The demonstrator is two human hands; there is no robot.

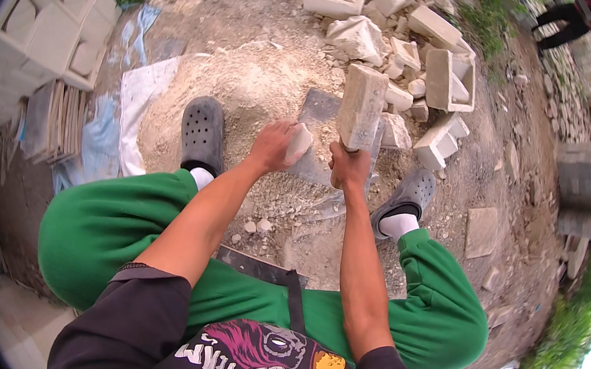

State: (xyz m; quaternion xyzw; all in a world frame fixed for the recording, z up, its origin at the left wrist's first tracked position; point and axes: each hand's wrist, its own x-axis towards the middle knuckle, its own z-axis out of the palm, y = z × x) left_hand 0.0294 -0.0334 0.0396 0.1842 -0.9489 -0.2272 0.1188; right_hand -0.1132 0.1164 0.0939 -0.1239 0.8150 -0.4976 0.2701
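My right hand (349, 166) is closed around the short handle of a mallet. Its large rectangular, dust-covered head (362, 107) is raised in front of the hand. In my left hand (274, 146) is a pale chunk of broken block (299, 144), gripped at its left side. Below both hands lies a flat dark grey slab (317, 115), powdered with pale dust and partly hidden by the mallet. The mallet and the chunk are apart. Crushed pale rubble (248, 89) is heaped left of the slab.
Broken hollow blocks (451, 82) are piled beyond the slab to the right. Whole blocks (58, 4) are stacked at the far left, near a white sheet (142, 112). My clogs (203, 131) stand either side of the work spot. Another person (574, 23) is at the far right.
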